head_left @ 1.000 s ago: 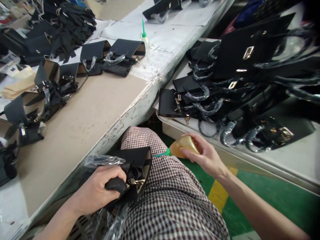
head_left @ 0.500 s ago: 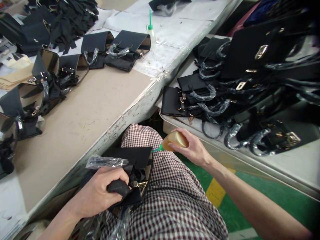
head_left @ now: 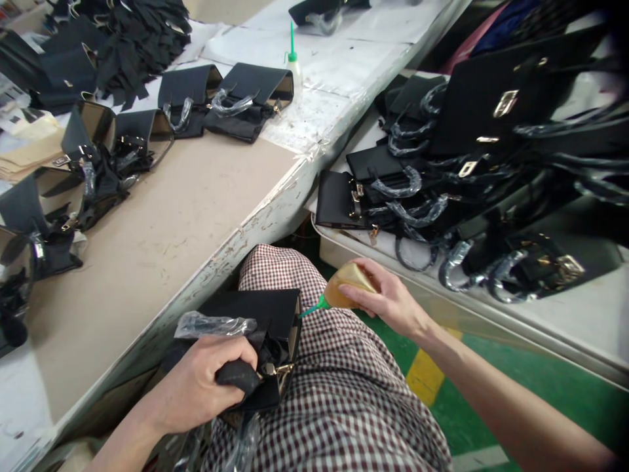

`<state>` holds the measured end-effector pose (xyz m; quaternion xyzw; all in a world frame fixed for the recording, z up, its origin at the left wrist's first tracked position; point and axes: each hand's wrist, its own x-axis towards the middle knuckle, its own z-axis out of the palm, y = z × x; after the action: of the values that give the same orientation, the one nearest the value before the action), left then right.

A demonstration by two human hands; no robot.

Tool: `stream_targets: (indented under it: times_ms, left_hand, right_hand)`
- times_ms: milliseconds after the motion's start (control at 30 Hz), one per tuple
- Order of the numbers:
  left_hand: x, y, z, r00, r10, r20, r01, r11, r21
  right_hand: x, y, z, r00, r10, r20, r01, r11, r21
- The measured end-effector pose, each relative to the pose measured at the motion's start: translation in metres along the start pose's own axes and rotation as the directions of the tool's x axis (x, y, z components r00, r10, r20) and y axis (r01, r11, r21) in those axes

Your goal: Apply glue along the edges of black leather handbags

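The left hand (head_left: 211, 383) is gripping a dark rounded piece (head_left: 238, 377) at the near side of a black bag (head_left: 263, 308), its fingers curling around it. The bag is resting on the person's checked garment (head_left: 363, 387), in the near part of the scene, just right of the left bench (head_left: 171, 216). A plastic-wrapped handle (head_left: 216, 326) is lying across the bag above the left hand, and a gold metal fitting (head_left: 279, 369) is showing at its right side.

The right hand (head_left: 388, 301) is holding an amber bottle (head_left: 346, 285), thumb and fingers wrapping around its body. The bottle is tilting down to the left, and its green nozzle (head_left: 312, 308) is pointing at the bag's right edge; whether the tip is touching cannot be told.

On the left bench, several more black bags (head_left: 255, 85) are standing open in a curving row, and a pale bottle with a green spout (head_left: 293, 71) is standing upright just beyond the far end of it. A heap of black pieces (head_left: 142, 49) is lying at the far left. On the right bench (head_left: 565, 321), many finished-looking black bags (head_left: 481, 111) are lying piled together, their wrapped handles sticking out. Below, a yellow stripe (head_left: 432, 373) is running across the green floor (head_left: 479, 373).
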<state>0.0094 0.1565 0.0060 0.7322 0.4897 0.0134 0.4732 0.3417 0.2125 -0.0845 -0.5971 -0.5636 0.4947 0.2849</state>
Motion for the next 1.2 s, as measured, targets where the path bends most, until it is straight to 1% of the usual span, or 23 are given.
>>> stream_targets:
  times_ms: [67,167,333,433,533,667,767,867,1000,1100,1200]
  left_hand:
    - [-0.001,0.0,0.005,1.0,-0.003,0.025,0.003,1.0,-0.001]
    - [-0.002,0.002,0.011,0.999,0.005,0.047,-0.006,1.0,0.011]
    - [-0.007,0.001,0.016,0.999,0.029,0.03,-0.03,0.999,0.019]
    - [-0.009,-0.001,0.017,0.999,0.029,0.022,-0.03,0.999,0.019]
    - [-0.009,-0.002,0.016,1.0,0.008,0.018,-0.008,1.0,0.007]
    - [-0.007,-0.002,0.013,1.0,0.015,-0.011,-0.015,1.0,-0.015]
    - [-0.006,-0.002,0.011,0.999,0.031,-0.034,-0.031,0.999,-0.025]
    - [-0.006,-0.001,0.01,0.999,0.006,-0.034,-0.008,0.999,-0.048]
    - [-0.005,-0.002,0.009,0.999,-0.017,-0.031,0.016,0.999,-0.052]
    - [-0.005,-0.003,0.01,1.0,-0.014,-0.028,0.013,0.999,-0.041]
    - [-0.005,-0.004,0.01,0.999,-0.002,-0.035,0.0,0.999,-0.035]
  right_hand:
    - [-0.001,-0.002,0.001,0.999,0.029,0.043,-0.028,0.999,-0.031]
    - [-0.002,-0.001,0.004,0.995,0.064,0.071,-0.059,0.996,-0.07]
    - [-0.004,0.003,0.007,0.99,0.063,0.127,-0.06,0.998,-0.03]
    - [-0.007,0.005,0.008,0.995,0.058,0.077,-0.058,0.998,-0.006]
    - [-0.008,0.007,0.01,0.999,0.034,0.02,-0.033,0.999,-0.028]
    - [-0.009,0.008,0.014,0.999,-0.012,0.046,0.015,0.997,-0.07]
    - [-0.01,0.008,0.013,0.999,-0.006,0.045,0.01,0.997,-0.076]
    - [-0.011,0.006,0.009,0.998,0.056,0.033,-0.056,0.998,-0.008]
    - [-0.013,0.004,0.007,0.985,0.152,0.086,-0.162,0.978,0.134]
    - [-0.014,0.004,0.008,0.974,0.18,0.136,-0.205,0.958,0.198]
    - [-0.017,0.005,0.01,0.967,0.17,0.192,-0.223,0.928,0.297]
